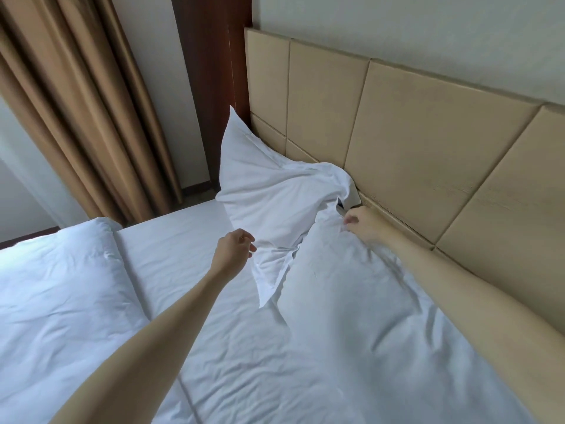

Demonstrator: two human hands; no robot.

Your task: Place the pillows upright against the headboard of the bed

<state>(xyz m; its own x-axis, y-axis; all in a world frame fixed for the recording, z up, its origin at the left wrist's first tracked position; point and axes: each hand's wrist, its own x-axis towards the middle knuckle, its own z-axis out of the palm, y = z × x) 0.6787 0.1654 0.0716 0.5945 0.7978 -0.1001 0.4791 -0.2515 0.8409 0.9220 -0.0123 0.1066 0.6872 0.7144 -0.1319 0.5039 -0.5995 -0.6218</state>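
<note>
A white pillow (260, 185) leans against the far end of the beige panelled headboard (406, 123), one corner pointing up. A second white pillow (351, 301) lies closer to me along the headboard, rumpled. My right hand (362, 224) pinches the far top corner of this nearer pillow, close to the headboard. My left hand (235, 249) hovers with fingers loosely curled beside the lower flap of the far pillow; whether it touches the fabric is unclear.
A folded white duvet (61, 286) covers the left part of the bed, with the white sheet (171, 249) showing between it and the pillows. Brown curtains (76, 102) hang beyond the bed's far side. A dark wooden panel (211, 71) stands beside the headboard.
</note>
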